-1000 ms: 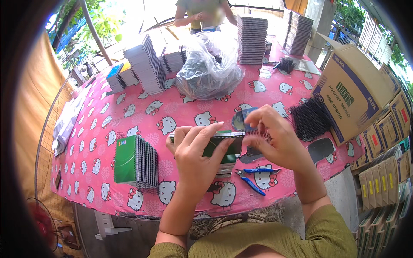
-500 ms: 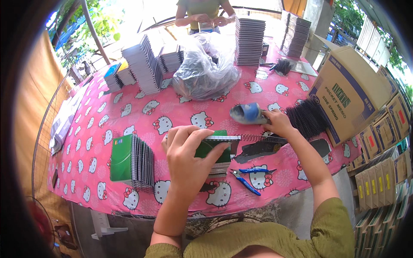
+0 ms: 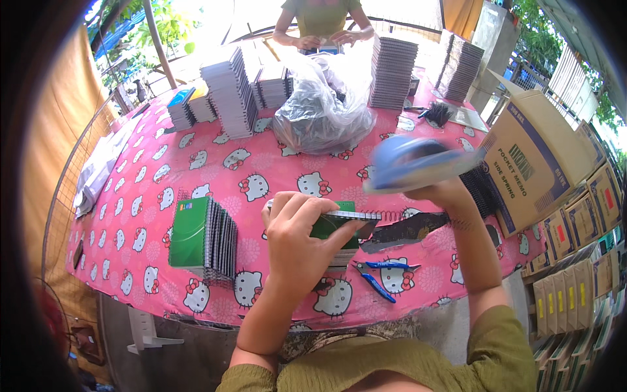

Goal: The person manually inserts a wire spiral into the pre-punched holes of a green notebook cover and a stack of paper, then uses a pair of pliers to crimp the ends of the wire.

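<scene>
My left hand (image 3: 299,228) grips a green-covered notebook (image 3: 324,226), thumb and fingers pinching its edge with the punched holes. A dark wire coil (image 3: 371,215) sticks out past the right end of that edge. Other notebooks seem to lie beneath, partly hidden by my hand. Raised to the right, my right hand (image 3: 443,191) is closed on a blue-and-grey object (image 3: 411,164), blurred by motion; its kind does not show. Blue-handled cutting pliers (image 3: 382,277) lie on the table below it. A stack of green spiral notebooks (image 3: 196,235) stands to the left.
A pink patterned cloth covers the table (image 3: 241,186). Farther back stand tall notebook stacks (image 3: 228,95) and a clear plastic bag (image 3: 323,108). A cardboard box (image 3: 529,157) and black coils (image 3: 480,189) are at the right. Another person (image 3: 323,26) works across the table.
My right hand has lifted the blue-and-grey object up and to the right, away from the coil. My left hand keeps its hold on the notebook. The whole view has shifted slightly.
</scene>
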A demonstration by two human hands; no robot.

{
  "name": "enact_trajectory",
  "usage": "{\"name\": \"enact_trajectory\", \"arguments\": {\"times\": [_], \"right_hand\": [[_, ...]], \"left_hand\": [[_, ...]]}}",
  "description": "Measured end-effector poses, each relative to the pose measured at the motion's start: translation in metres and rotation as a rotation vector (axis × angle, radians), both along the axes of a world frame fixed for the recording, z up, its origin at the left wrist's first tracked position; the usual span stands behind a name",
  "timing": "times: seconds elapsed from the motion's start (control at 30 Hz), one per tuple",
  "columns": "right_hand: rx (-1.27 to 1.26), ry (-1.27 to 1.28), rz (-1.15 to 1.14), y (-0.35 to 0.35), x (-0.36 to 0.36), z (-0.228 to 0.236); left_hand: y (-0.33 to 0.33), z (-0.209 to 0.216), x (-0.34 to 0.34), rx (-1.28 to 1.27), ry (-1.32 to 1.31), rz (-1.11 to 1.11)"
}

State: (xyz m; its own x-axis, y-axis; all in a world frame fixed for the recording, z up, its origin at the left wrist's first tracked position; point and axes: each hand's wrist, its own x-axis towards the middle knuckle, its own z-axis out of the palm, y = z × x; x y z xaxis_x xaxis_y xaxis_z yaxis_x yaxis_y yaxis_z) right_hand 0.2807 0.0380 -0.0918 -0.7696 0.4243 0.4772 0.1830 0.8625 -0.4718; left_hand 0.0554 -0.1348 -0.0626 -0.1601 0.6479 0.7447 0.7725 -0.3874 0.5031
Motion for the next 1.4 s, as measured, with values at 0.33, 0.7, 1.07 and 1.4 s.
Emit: {"name": "enact_trajectory", "arguments": {"times": [0.33, 0.7, 1.07, 1.4], "right_hand": [[-0.434, 0.007, -0.015, -0.032, -0.038, 0.038], [-0.780, 0.156, 0.051, -0.028, -0.063, 0.050], [-0.159, -0.095, -0.145, -0.027, -0.094, 0.044], [0.067, -0.491, -0.846, -0.004, -0.013, -0.088]], "left_hand": [[-0.003, 0.004, -0.007, 0.001, -0.005, 0.064], [-0.016, -0.026, -0.031, -0.003, -0.891, -0.316], [-0.026, -0.036, -0.045, -0.028, -1.010, -0.312], [-0.020, -0.035, -0.052, -0.105, -1.021, -0.681]]}}
